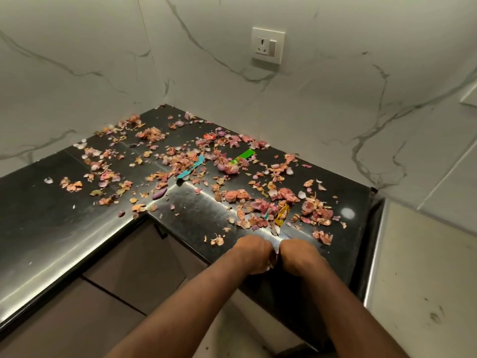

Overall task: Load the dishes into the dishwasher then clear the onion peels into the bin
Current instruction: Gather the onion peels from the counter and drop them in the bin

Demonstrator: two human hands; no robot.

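Note:
Pink and tan onion peels [185, 161] lie scattered over most of the black L-shaped counter [51, 218], thickest toward the back corner and the right side. My left hand [254, 254] and my right hand [299, 257] sit side by side at the counter's near right edge, knuckles up, fingers curled under. A few peels [272, 262] show between the two hands, cupped against the edge. What lies under the palms is hidden. No dishes, dishwasher or bin are in view.
Scraps lie among the peels: a teal strip [192, 167], a green strip [244, 155], a yellow wrapper [282, 215], a small red wrapper [209, 136]. Marble walls close the corner, with a socket [268, 45]. Brown cabinet fronts [124, 275] sit below the counter.

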